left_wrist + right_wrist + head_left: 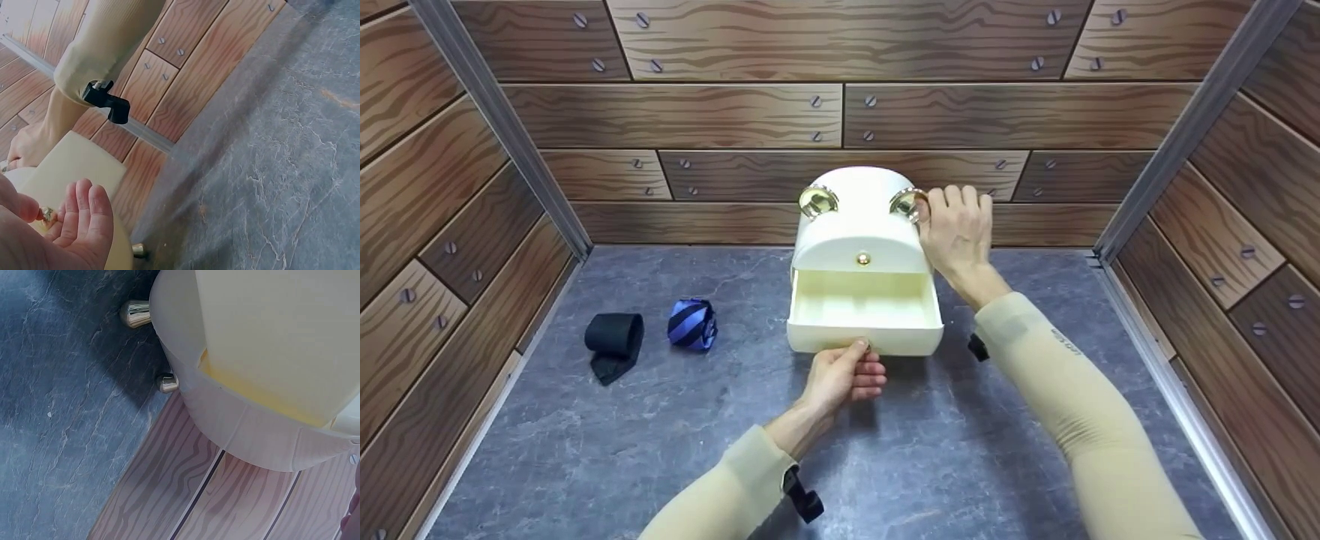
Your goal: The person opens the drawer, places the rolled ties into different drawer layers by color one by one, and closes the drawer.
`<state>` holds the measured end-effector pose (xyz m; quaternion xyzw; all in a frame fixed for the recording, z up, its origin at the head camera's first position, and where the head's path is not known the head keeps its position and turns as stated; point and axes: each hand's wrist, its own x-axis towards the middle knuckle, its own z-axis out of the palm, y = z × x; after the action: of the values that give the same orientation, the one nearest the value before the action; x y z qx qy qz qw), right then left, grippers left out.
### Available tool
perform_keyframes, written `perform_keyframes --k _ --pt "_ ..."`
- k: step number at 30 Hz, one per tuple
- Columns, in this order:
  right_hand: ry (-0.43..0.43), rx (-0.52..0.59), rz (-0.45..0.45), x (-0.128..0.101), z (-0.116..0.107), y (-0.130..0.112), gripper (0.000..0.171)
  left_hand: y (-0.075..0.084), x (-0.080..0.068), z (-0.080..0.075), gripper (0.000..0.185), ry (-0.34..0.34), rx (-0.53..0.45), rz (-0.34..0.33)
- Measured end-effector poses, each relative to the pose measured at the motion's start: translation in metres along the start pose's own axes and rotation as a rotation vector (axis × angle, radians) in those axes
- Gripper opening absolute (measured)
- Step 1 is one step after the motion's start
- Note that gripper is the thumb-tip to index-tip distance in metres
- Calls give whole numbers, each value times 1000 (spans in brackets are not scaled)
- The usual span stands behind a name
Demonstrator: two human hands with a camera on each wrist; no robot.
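My left grip pinches the small gold knob on the pulled-out drawer of the cream storage box at counter centre. My right grip, fingers relaxed, rests against the box's top at two o'clock. At nine o'clock lie a rolled black tie and a striped blue tie.

Both arms wear snug beige sleeves reaching the wrists; a small grey mark sits on the right one. A black strap clip hangs at each cuff.

Two rolled ties lie left of the box, whose drawer juts forward.
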<state>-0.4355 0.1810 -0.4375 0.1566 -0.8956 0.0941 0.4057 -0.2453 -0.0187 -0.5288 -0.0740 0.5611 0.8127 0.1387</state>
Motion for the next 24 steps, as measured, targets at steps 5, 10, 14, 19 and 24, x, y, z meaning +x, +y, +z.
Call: perform_keyframes --k 5,10,14,19,24 --pt "9 -6 -5 -1 1 1 50 0 -2 -1 38 3 4 -9" --pt "13 -9 0 0 2 2 50 -2 -4 -2 37 0 2 -5" --pt "14 -3 2 -1 2 2 50 -3 -6 -2 36 -5 2 -2" --pt "8 -4 1 -1 2 2 51 -5 -9 -1 34 -13 1 1" --pt "-3 0 8 0 1 1 51 -5 -10 -1 35 -9 -7 3"
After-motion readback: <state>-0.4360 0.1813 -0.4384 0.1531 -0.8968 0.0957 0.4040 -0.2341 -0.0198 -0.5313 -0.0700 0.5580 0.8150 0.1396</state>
